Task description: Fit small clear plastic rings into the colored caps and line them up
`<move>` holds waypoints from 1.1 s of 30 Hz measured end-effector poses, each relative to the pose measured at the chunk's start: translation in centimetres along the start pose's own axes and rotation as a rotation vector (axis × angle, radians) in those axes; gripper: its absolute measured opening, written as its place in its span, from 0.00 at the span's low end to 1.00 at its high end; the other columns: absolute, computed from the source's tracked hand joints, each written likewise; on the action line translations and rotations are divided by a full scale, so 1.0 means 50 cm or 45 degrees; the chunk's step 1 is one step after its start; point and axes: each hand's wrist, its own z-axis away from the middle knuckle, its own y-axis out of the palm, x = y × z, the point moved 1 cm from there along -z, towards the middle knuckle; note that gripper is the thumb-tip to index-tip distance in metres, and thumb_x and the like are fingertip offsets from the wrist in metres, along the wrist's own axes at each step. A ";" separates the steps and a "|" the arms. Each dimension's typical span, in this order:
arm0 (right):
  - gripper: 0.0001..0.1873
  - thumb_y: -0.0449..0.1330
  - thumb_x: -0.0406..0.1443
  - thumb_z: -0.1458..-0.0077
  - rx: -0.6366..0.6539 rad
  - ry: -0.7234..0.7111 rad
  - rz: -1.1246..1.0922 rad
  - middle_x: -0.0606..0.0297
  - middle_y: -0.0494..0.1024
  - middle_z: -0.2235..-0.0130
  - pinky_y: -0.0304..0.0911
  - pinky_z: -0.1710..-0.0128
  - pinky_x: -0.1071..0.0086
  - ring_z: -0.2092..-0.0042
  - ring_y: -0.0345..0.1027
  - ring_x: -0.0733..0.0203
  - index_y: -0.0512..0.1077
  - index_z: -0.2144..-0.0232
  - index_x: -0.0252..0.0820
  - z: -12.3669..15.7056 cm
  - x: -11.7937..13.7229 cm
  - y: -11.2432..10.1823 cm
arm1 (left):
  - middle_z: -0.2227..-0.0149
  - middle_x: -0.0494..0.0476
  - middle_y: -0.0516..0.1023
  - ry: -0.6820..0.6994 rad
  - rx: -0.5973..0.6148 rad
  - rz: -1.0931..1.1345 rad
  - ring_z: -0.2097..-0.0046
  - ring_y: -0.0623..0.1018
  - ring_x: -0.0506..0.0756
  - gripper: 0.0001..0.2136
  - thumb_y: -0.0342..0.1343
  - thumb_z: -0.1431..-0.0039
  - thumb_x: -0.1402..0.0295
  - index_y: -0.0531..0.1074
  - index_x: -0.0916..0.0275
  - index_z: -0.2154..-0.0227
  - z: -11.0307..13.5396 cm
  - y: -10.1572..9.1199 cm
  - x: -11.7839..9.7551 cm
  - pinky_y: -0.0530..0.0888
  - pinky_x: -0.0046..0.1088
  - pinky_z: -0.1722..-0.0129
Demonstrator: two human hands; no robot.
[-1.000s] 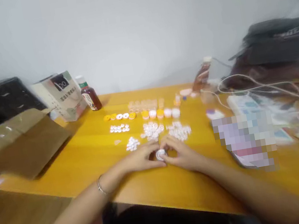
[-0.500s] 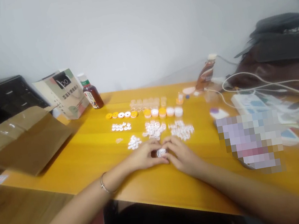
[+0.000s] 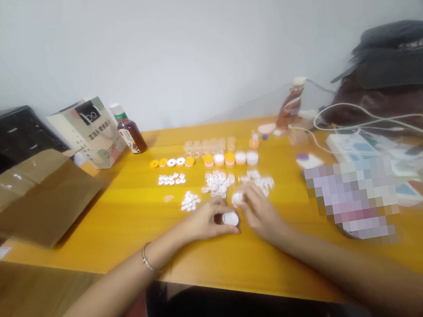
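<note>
My left hand (image 3: 209, 220) is closed round a small white round cap (image 3: 230, 219), thumb on the near side and fingers on the far side. Just right of it, my right hand (image 3: 261, 212) pinches a small white plastic piece (image 3: 237, 199), held slightly above and apart from the cap. Beyond the hands lie a pile of white patterned pieces (image 3: 218, 183), another pile of white pieces (image 3: 261, 183) partly behind my right hand, and a heap of small white discs (image 3: 190, 201). Fine detail of the held pieces is blurred.
Behind the piles stand a row of orange and white caps (image 3: 230, 159), flat rings (image 3: 171, 162) and clear cups (image 3: 209, 146). A dark bottle (image 3: 131, 134), paper bag (image 3: 88, 136) and cardboard box (image 3: 35, 199) are left. A brown bottle (image 3: 292, 104) and cables (image 3: 375, 117) are right.
My right hand has drawn up and away from the cap with a white piece in its fingertips. The cap's patterned top now looks plain white. My left hand stays almost in place.
</note>
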 end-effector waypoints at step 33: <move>0.15 0.61 0.47 0.50 0.242 0.591 -1.142 0.69 0.69 0.75 0.61 0.67 0.69 0.72 0.63 0.65 0.70 0.72 0.42 -0.028 -0.009 -0.007 | 0.63 0.57 0.72 0.087 -0.618 0.155 0.61 0.72 0.52 0.10 0.55 0.42 0.66 0.71 0.63 0.58 -0.006 -0.006 -0.017 0.70 0.31 0.59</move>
